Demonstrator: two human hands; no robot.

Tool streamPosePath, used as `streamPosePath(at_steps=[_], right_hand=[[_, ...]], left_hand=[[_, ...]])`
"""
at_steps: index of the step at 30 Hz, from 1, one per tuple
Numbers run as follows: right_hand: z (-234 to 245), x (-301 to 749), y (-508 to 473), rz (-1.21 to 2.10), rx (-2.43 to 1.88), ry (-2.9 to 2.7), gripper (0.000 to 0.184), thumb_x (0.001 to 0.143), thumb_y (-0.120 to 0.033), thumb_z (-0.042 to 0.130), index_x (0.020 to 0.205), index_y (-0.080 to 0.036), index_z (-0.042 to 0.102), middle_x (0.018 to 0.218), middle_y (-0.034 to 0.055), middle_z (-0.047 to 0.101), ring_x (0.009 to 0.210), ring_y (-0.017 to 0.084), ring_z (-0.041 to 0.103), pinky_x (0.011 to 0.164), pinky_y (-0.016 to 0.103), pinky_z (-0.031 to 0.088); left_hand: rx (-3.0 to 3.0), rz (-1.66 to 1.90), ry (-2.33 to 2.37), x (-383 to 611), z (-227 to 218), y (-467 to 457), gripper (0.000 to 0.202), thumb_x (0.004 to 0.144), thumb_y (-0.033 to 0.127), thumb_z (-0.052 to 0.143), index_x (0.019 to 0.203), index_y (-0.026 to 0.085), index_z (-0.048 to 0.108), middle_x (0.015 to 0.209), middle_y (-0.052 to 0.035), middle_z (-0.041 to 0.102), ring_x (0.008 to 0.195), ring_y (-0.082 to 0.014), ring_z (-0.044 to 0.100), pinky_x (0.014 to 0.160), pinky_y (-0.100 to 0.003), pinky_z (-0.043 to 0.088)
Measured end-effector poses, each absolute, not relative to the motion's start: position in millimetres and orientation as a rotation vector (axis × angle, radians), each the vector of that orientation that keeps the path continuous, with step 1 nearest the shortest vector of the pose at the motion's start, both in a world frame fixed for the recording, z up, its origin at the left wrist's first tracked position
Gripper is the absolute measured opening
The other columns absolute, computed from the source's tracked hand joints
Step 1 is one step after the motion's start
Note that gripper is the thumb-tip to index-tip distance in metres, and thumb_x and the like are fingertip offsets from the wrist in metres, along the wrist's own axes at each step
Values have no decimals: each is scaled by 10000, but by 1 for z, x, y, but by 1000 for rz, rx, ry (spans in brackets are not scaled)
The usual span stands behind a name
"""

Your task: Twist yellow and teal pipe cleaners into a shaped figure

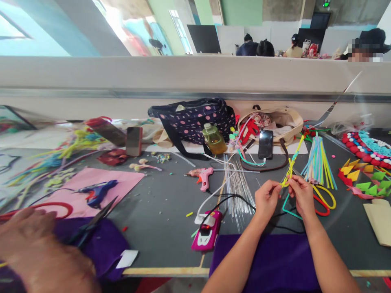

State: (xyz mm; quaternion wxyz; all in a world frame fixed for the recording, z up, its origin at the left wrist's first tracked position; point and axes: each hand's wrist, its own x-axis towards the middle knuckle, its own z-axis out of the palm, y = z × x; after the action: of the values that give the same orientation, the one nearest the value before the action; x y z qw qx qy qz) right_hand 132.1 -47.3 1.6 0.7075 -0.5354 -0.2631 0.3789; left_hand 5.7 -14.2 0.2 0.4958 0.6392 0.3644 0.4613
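A twisted yellow pipe cleaner piece [286, 177], with a pale blue-green stretch higher up, stands upright between my two hands above the right part of the table. My left hand [268, 198] pinches its lower end from the left. On the other side, my right hand [300, 194] has thumb and fingers closed on the same lower end. Just behind my right hand is a bundle of pastel pipe cleaners [319, 160]. Scissors with red and yellow handles [325, 197] lie beside that hand, partly covered by it. A green bent strip [288, 208] shows below my hands.
At left, a co-worker's blurred hand [36, 248] is near black scissors [91, 226]. A blue glue gun [99, 192], pink glue gun [204, 178], magenta power strip [207, 232] and wire bundle [241, 191] lie on the table. Bags [195, 118] and a phone [265, 144] stand behind.
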Motion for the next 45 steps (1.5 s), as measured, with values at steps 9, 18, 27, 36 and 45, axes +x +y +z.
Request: streamPosePath(at_steps=[9,18,27,36,45], right_hand=[[1,136,-49,745,-1135,-554,307,757,-395,722,976,-180,718,825,55,725,601,140,622,516,256,502],[5,127,-49,689,-1216,-728,293,720,-363,750,968,-214,705,953,67,739,922,237,681,801,376,538],[3,135,-48,636,-1249,-674,213,738,-340,717,888,-189,713,826,50,735,759,188,663,659,305,515],[3,138,-52,733,-1302,-784,188,745,-349,711,874,-213,726,830,45,744,803,218,691,741,352,544],[3,135,-49,702,-1319,-781,364,742,-396,718,1039,-196,653,914,68,725,848,214,672,745,345,533]], left_hand=[[1909,1084,897,7,11,-21,193,879,282,567,759,191,688,666,-13,617,601,-112,554,580,-210,394],[1965,1020,870,7,10,-23,157,872,279,589,891,266,744,849,-53,668,749,-152,615,687,-229,441],[1128,1172,866,16,6,-14,398,718,299,759,1072,206,602,1137,-74,584,735,-123,658,609,-232,531],[820,682,649,8,7,-4,417,626,399,833,863,89,685,800,-93,728,709,-178,705,627,-253,550],[733,701,664,12,2,-5,379,563,286,877,827,97,683,752,-69,728,700,-163,704,665,-253,558]])
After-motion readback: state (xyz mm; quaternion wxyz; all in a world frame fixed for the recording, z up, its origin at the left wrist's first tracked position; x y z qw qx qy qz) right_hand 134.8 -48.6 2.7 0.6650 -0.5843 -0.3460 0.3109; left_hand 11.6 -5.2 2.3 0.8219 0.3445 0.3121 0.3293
